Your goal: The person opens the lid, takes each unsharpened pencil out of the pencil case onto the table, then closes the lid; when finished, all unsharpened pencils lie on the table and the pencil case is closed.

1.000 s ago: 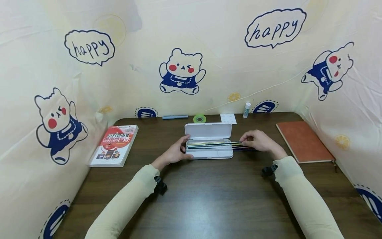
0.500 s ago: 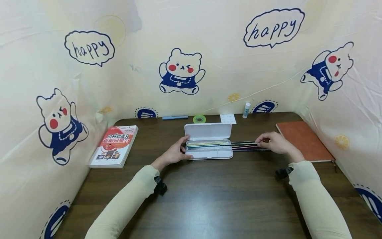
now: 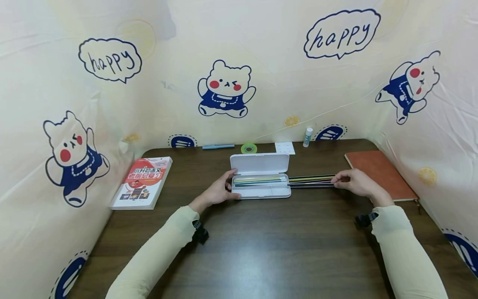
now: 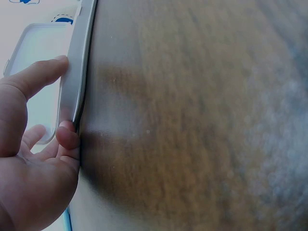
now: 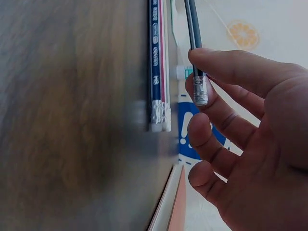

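A white pencil case (image 3: 257,193) lies on the table with its lid (image 3: 259,164) raised. My left hand (image 3: 214,192) grips its left end, thumb at the front corner and fingers behind. Inside are colored pencils (image 3: 257,180), and a bundle of pencils (image 3: 310,185) sticks out past the right end. My right hand (image 3: 354,182) pinches a dark pencil (image 5: 194,33) by thumb and forefinger near its silver-banded end, the other fingers loosely bent. Below it in the right wrist view, a navy pencil (image 5: 155,62) and others lie close over the table.
At left lies a thick red-and-white book (image 3: 143,182); at right, a brown notebook (image 3: 381,176) close behind my right hand. Along the back edge are a blue pen (image 3: 218,146), a green tape roll (image 3: 249,148), a white card (image 3: 285,148) and an upright glue stick (image 3: 308,138).
My right hand has moved to the right, away from the case, and the pencils now stick out farther past its right end. My left hand stays on the case.
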The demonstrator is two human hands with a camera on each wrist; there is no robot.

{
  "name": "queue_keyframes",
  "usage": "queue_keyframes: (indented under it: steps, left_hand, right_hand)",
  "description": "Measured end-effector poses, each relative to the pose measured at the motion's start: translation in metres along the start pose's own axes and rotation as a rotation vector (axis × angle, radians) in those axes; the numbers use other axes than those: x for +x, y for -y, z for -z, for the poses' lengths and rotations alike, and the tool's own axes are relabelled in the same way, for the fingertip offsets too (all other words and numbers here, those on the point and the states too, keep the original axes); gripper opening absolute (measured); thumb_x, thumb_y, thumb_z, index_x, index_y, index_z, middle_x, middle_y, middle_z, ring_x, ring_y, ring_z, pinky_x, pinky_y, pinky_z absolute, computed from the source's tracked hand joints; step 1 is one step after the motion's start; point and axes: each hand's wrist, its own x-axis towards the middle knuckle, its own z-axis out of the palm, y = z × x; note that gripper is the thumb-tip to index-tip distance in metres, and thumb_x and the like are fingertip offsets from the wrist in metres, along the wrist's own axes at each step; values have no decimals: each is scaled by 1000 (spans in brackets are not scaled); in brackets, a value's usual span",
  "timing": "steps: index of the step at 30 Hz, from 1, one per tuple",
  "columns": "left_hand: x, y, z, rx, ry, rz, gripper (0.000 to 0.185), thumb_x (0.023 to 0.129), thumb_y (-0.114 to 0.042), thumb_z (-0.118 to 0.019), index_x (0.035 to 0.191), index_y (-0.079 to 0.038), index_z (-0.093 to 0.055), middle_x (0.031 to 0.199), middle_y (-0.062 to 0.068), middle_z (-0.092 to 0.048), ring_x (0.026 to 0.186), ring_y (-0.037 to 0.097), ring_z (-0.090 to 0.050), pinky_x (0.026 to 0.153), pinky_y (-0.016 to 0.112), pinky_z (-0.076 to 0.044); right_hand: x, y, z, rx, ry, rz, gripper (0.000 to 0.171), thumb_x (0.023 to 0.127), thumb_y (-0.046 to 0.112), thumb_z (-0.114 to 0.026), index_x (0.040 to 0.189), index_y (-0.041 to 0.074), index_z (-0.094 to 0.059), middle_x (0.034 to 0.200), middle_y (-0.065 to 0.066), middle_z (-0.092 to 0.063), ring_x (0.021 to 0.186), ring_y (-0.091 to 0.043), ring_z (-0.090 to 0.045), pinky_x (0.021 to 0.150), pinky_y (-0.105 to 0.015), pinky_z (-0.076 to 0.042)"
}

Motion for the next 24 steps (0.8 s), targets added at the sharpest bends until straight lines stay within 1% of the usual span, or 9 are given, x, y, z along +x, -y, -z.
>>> queue_keyframes:
  steps: [4,9,13,17,24]
  left_hand:
    - [0,-1,1,2,1,3,96,83,-30,-83,158,-26,-23,149,7,-44,97,20,-50,85,33,-40]
    - [-1,0,0,7,0,4,95,83,-31,-83,158,-26,-24,148,7,-44,96,20,-51,85,33,-40]
    - [-1,0,0,7,-2,3,95,83,-31,-83,157,-26,-24,148,7,-45,96,19,-50,84,33,-40]
    - [0,0,0,16,-5,-1,95,83,-31,-83,158,-26,-24,148,7,-45,96,19,-51,84,32,-40]
    - [0,0,0,16,-3,1,95,83,-31,-83,158,-26,-24,148,6,-45,95,18,-51,84,32,-40]
  right_hand:
    - [-2,-2,0,5,24,-16,10,93,12,-69,100,12,-76,100,-5,-75,88,-17,-62,82,-35,-48]
    - [-2,-7,-2,-10,32,-11,9,92,11,-69,98,13,-76,100,-6,-75,90,-19,-61,83,-37,-48]
    - [-2,-11,-3,-22,38,-23,8,92,11,-69,95,14,-76,98,-6,-74,87,-19,-59,81,-37,-47]
    - [-1,-10,-4,-40,27,-34,7,91,12,-70,94,14,-76,96,-5,-74,85,-18,-59,80,-36,-46]
    - [1,-6,-6,-32,-1,-42,7,88,10,-73,94,11,-77,97,-10,-75,87,-18,-62,78,-34,-47]
